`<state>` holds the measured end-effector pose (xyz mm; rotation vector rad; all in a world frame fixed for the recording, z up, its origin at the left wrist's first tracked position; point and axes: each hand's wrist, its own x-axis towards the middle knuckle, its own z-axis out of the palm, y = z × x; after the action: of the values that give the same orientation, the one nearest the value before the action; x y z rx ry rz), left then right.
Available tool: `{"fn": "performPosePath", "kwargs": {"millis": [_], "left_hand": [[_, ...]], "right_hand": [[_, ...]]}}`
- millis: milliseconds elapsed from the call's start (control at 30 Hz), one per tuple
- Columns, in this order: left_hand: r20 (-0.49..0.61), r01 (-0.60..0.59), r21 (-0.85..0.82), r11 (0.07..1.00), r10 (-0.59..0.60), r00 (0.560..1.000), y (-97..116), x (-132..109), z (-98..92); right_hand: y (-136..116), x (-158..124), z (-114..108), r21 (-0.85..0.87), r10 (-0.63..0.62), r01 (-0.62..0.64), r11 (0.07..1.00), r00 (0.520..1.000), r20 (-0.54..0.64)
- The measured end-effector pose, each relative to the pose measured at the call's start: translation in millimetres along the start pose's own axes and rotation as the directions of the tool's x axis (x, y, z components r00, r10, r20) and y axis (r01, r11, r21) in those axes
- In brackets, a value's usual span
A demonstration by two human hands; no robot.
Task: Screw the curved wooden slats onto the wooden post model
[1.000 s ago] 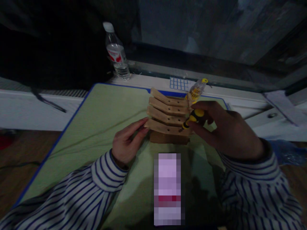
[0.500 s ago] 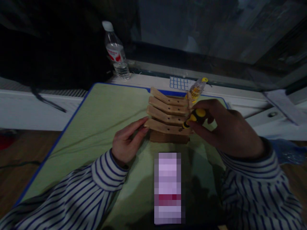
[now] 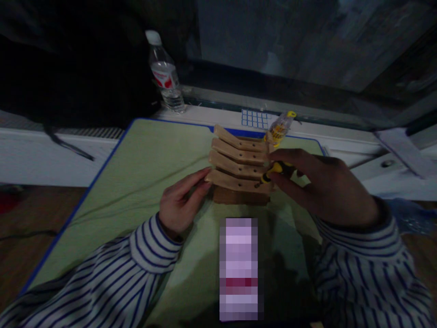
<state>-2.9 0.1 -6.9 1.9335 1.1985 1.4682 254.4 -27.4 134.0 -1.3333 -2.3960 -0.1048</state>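
Note:
A small wooden rack of several angled slats point(image 3: 235, 157) rests on a wooden base point(image 3: 239, 197), each slat having dark round holes. My left hand point(image 3: 180, 200) pinches the left end of the nearest slat between thumb and fingers. In my right hand point(image 3: 327, 187) is a small yellow-and-black screwdriver point(image 3: 275, 169). Its tip meets the nearest slat close to the right-hand hole. Part of the screwdriver's handle is hidden by the fingers.
A phone point(image 3: 239, 269), blurred out, lies in front of the rack on the green table point(image 3: 136, 191). Behind stand a water bottle point(image 3: 167, 77) and a clear package with yellow parts point(image 3: 282, 127) on the white sill, beside a blue-lined grid sheet point(image 3: 254, 118).
My right hand has turned a little, and its fingers sit differently around the screwdriver handle. The left hand and the rack stay in place.

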Motion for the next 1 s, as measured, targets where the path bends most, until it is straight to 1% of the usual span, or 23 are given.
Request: {"fn": "performPosePath", "kwargs": {"millis": [167,267,433,767,900,1000], "left_hand": [[-0.012,-0.013,-0.017,1.0,0.013,1.0,-1.4,0.0,0.5],[0.002,-0.027,-0.026,0.999,0.027,1.0,-2.8,0.1,0.2],[-0.002,-0.02,-0.03,0.999,0.02,1.0,-2.8,0.1,0.1],[0.023,0.092,0.007,0.996,-0.092,0.996,1.1,-0.4,-1.2],[0.041,0.097,0.002,0.995,-0.097,0.994,-1.4,-0.7,-0.8],[0.053,0.101,0.007,0.995,-0.101,0.994,-2.9,-1.0,-0.7]], "right_hand": [[-0.9,0.2,-1.0,-0.025,-0.001,0.002,1.0,1.0,0.02],[-1.8,-0.9,-3.1,-0.026,-0.018,0.019,0.999,0.999,0.032],[0.7,-3.3,-6.3,-0.05,-0.014,0.015,0.999,1.0,0.021],[2.9,-5.0,-6.4,-0.022,0.009,-0.008,1.0,0.999,0.047],[4.7,-5.4,-5.6,-0.02,-0.01,0.011,1.0,0.999,0.042],[5.3,-4.8,-4.4,-0.008,0.003,-0.002,1.0,0.999,0.053]]}}
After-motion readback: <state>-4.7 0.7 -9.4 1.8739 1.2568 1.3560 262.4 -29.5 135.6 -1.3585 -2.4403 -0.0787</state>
